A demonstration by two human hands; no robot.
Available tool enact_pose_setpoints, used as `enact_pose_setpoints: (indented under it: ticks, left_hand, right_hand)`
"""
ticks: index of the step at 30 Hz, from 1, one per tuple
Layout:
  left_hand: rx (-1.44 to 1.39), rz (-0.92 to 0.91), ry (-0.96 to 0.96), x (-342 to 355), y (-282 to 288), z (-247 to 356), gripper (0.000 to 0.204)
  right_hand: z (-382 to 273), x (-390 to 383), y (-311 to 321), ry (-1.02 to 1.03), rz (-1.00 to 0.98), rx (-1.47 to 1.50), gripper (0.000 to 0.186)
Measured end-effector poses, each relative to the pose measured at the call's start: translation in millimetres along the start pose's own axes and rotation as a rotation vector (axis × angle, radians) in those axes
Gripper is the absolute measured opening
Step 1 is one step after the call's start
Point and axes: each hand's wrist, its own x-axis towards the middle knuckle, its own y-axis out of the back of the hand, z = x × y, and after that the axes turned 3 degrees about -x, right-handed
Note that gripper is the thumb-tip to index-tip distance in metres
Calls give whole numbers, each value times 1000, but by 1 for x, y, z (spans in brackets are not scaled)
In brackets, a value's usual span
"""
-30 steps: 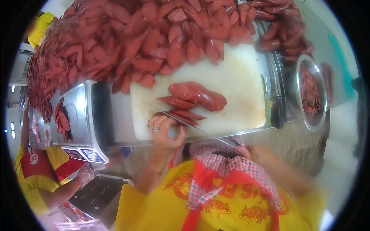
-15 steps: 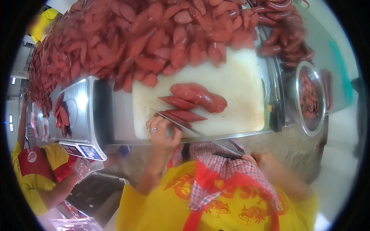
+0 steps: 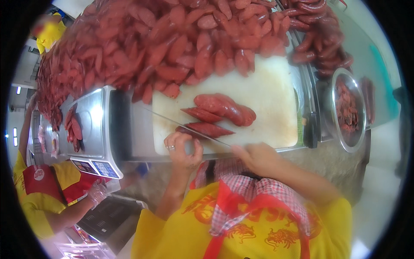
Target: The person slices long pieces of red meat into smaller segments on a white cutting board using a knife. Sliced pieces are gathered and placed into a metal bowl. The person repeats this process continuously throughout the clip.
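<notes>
My right hand (image 3: 258, 159) is closed around the handle of a long knife, whose thin blade (image 3: 166, 117) slants across the near side of a white cutting board (image 3: 271, 99). Under the blade lies a dark red sausage piece (image 3: 189, 131). The curled fingers of my left hand (image 3: 183, 151) are closed at its near end; the exact contact is partly hidden. Cut sausage slices (image 3: 211, 128) rest along the blade's far side, with another slice (image 3: 201, 115) behind them. Uncut sausages (image 3: 226, 108) lie beyond, side by side on the board.
A large heap of sausage slices (image 3: 159, 47) covers the far left. On the left stands a scale (image 3: 88, 125) holding a few slices. Whole sausages (image 3: 321, 43) and a steel bowl of scraps (image 3: 347, 110) are at right. A gloved co-worker's hand (image 3: 98, 192) is at lower left.
My right hand has moved left and forward, sliding the knife farther across the sausage, its tip now past the board's left edge. My left hand stays at the sausage piece.
</notes>
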Motion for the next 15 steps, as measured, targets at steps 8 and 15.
enact_pose_setpoints:
  ticks: [8, 15]
  left_hand:
    - [1, -28, 21, -1, -1, -6, 29]
    - [39, -31, 15, 0, -1, 3, 27]
  right_hand:
    - [7, -66, 7, -323, -19, 82, 67]
    - [-8, 56, -30, 130, 107, 8, 73]
